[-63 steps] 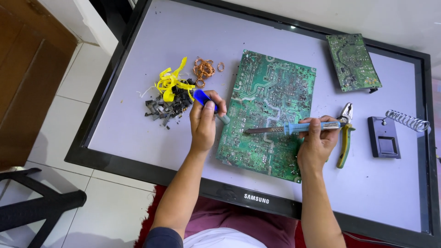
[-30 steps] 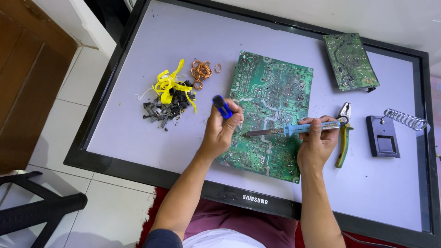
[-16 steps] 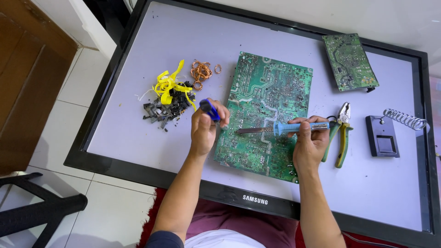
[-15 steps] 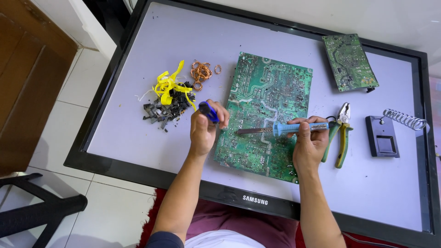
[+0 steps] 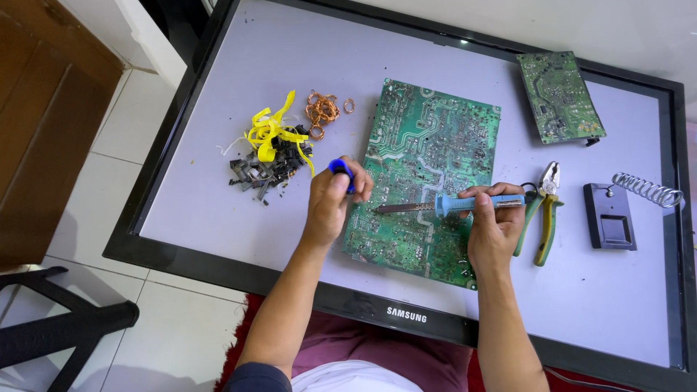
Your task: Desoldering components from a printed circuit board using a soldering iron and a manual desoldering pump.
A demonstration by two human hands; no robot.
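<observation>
A right hand (image 5: pixel 494 229) clamped on a soldering iron (image 5: pixel 450 205) should steady its tip over the green circuit board (image 5: pixel 428 174) while the left hand (image 5: pixel 330 203) grips a blue tool (image 5: pixel 341 170)

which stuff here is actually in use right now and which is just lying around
In use:
left hand holding blue tool
right hand holding soldering iron
large green circuit board

Lying about:
small circuit board
pliers
iron stand
yellow strips
copper coils
dark scrap pile
</observation>
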